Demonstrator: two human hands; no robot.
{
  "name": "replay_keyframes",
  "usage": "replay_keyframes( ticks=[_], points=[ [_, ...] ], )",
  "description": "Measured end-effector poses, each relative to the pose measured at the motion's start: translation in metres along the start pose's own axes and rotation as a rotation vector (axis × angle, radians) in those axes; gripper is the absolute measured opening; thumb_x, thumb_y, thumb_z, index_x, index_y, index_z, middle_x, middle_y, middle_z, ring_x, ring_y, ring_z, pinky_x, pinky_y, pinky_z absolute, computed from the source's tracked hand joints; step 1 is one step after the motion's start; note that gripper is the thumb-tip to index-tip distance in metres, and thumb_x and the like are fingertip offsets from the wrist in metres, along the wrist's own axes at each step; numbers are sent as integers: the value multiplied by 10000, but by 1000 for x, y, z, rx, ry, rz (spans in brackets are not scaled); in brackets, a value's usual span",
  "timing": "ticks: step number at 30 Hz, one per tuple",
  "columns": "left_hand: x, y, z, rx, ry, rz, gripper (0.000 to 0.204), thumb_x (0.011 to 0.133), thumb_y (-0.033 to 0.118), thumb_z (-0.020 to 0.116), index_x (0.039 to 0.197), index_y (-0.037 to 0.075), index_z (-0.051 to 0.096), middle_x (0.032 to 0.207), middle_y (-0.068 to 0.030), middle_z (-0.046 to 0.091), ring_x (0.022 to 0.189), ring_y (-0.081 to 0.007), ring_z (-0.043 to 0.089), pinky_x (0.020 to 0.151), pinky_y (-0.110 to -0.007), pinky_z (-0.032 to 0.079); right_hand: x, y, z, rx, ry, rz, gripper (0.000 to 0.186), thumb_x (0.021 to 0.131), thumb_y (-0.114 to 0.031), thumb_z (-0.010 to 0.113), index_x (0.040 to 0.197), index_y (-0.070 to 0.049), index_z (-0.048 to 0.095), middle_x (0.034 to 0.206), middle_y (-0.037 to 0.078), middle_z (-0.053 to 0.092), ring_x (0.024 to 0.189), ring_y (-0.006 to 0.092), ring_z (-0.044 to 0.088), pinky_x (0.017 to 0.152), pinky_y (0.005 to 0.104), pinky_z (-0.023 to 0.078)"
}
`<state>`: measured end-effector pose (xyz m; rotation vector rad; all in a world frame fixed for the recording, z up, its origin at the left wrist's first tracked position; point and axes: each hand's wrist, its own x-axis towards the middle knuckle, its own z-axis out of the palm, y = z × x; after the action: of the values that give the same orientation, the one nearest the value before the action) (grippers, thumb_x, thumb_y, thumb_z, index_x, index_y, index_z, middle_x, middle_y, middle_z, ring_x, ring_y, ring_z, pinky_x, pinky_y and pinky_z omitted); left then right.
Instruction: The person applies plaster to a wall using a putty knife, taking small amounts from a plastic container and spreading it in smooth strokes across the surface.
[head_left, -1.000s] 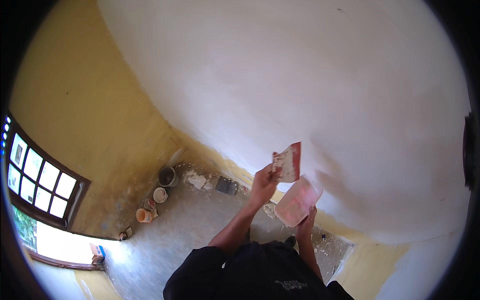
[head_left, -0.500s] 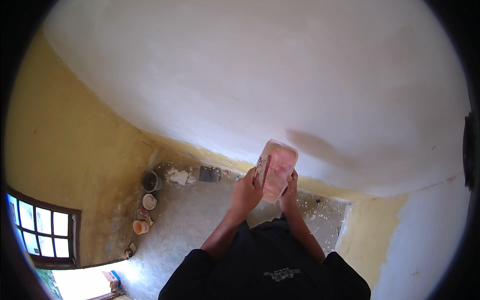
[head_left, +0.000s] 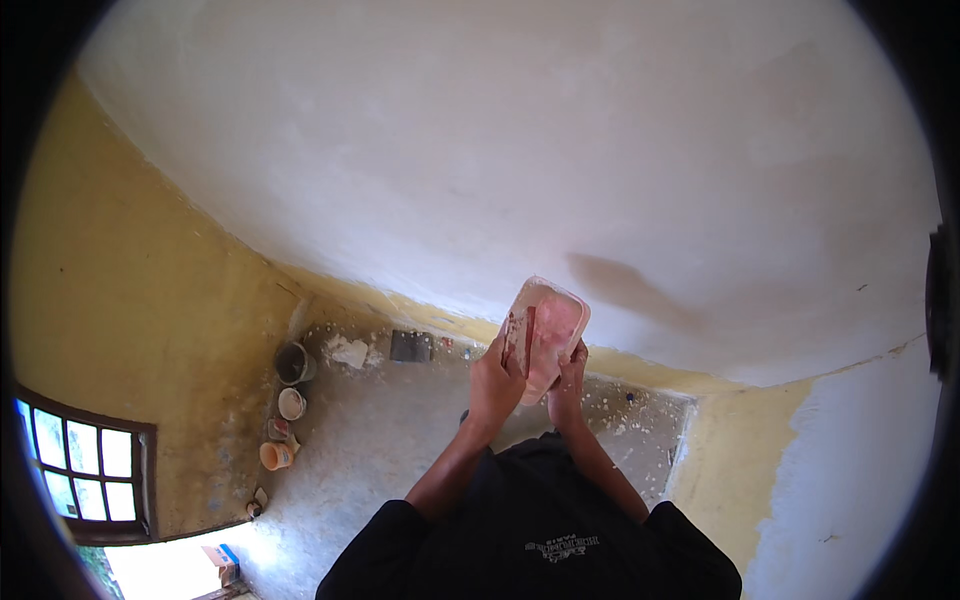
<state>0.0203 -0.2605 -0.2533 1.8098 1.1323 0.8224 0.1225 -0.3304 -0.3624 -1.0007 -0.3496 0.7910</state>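
My left hand [head_left: 492,385] is closed around a flat, red-brown scraper [head_left: 529,335], smeared with pale filler and tilted over a plastic tub. The rectangular, see-through tub [head_left: 572,308] has pinkish-white paste inside. Gripping its right side is my right hand [head_left: 567,382], its fingers partly hidden behind the tub. Both hands are in front of my chest, close to a large wall [head_left: 480,150] coated in whitish filler.
Along the left wall stand a dark bucket [head_left: 295,363], a white pail [head_left: 292,404] and an orange bucket [head_left: 276,456]. White spill [head_left: 347,351] and a dark square plate [head_left: 411,346] lie on the floor. A barred window [head_left: 85,455] is at the lower left.
My hands and the tub have shifted slightly left. The scraper now stands more upright against the tub's left part. Both hands keep their hold.
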Motion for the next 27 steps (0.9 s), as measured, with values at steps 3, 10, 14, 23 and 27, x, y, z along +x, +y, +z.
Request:
replay_keyframes(
  ticks=[3,10,14,23,27],
  points=[
    [2,-2,-2,5,-8,6,264,894,75,542,1119,-45,613,872,-295,646,875,-424,674,689,-419,518,-1,-10,9,-21,0,-14,657,955,-349,546,1459,-71,228,1394,111,368,1301,208,404,1075,360,371],
    [3,-9,9,-38,-89,-7,247,880,26,553,1105,-51,620,871,-270,667,786,-366,697,662,-398,518,-1,-23,21,-190,-3,-82,730,954,-299,591,1432,64,175,1361,175,362,1257,224,406,1068,335,355],
    [15,-29,11,-397,-195,-88,237,899,-41,536,1119,-71,618,909,-161,712,779,-203,692,700,-309,527,1,-28,21,-291,28,-31,668,971,-253,563,1424,73,198,1308,158,402,1211,220,436,1041,339,379],
    [45,-58,-51,-941,-239,-310,348,919,-56,513,1265,-47,541,1155,-119,649,1019,-153,636,895,-288,518,8,-28,14,-50,201,97,433,980,-259,536,1342,-89,370,1220,66,468,1185,190,486,1020,347,425],
    [60,-58,-70,-1240,-275,-282,358,937,-53,487,1294,-45,491,1205,-121,626,1060,-164,631,925,-307,515,14,-17,2,105,222,42,533,965,-252,546,1398,-65,298,1212,107,479,1116,209,540,872,364,532]
  ],
)
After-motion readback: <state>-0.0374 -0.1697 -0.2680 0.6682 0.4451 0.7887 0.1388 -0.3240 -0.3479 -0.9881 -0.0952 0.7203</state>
